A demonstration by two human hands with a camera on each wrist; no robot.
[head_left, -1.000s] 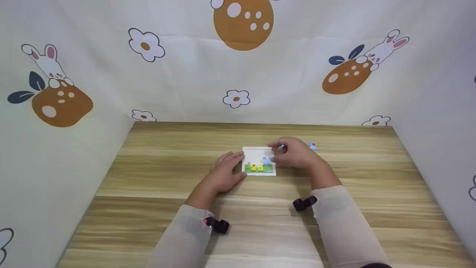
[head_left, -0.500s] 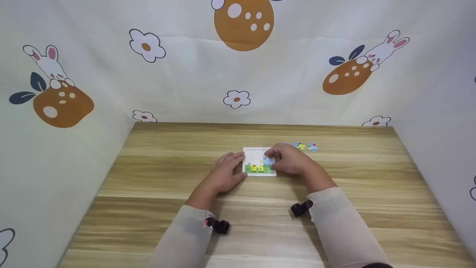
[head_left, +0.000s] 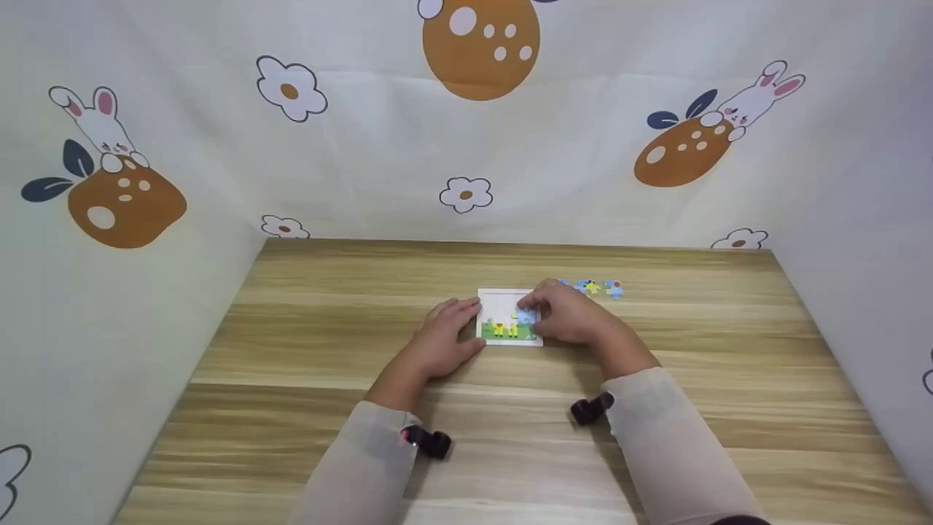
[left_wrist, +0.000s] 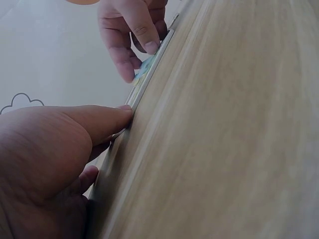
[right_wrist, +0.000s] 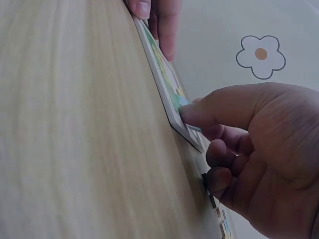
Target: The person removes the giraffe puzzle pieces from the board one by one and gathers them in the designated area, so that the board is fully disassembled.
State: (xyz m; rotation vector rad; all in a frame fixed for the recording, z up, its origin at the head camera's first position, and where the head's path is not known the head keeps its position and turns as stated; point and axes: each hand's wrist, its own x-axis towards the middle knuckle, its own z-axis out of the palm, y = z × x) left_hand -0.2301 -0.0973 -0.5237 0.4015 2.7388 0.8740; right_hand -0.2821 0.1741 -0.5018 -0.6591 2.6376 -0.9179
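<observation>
A small white jigsaw tray lies on the table, its lower part filled with green and yellow puzzle pieces. My left hand touches its left side, thumb at the near corner and straight fingers at the far one. In the left wrist view that thumb presses along the rim. At the tray's right side, my right hand pinches a light blue puzzle piece between thumb and index finger, down at the inlay. Its other fingers curl under, as the right wrist view shows. Part of the piece is hidden.
Several loose puzzle pieces in blue, yellow and red lie behind the right hand. Wood-grain table surrounds the tray. A patterned cloth wall rises along the table's back edge and both sides.
My right hand has come down and slightly left toward the near side of the tray, uncovering more loose pieces behind it. It has barely moved in the last half second. My left hand stays put.
</observation>
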